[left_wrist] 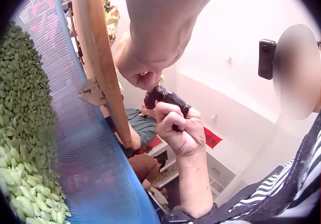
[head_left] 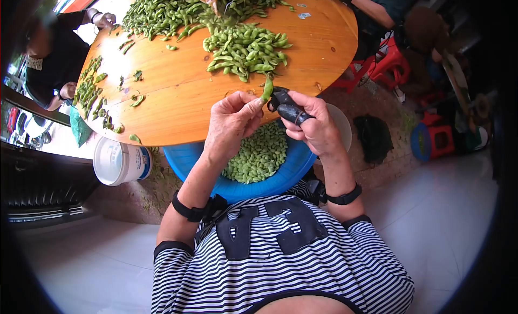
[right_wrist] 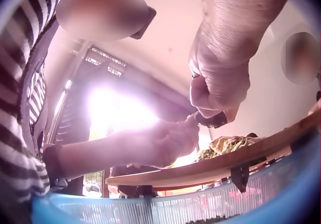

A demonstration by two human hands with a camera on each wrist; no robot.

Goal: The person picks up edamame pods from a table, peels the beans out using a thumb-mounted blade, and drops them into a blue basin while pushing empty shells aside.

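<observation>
In the head view my left hand [head_left: 233, 119] pinches a green soybean pod [head_left: 267, 89] between thumb and fingers, over the table's near edge. My right hand [head_left: 318, 125] meets it from the other side, its curled thumb and finger, both in black covers [head_left: 294, 115], closed at the pod's lower end. The left wrist view shows the same black-covered fingertips against the left hand's fingers, with the pod mostly hidden. Below both hands, a blue basin [head_left: 186, 160] holds many shelled green beans [head_left: 258, 154]. A pile of unshelled pods [head_left: 245, 49] lies just beyond the hands.
The round wooden table [head_left: 178, 114] carries a larger pod heap [head_left: 162, 17] at the back and scattered pods at the left. A white bucket [head_left: 110, 163] stands left of the basin. Other people sit at both sides of the table. Red stools [head_left: 391, 65] are at the right.
</observation>
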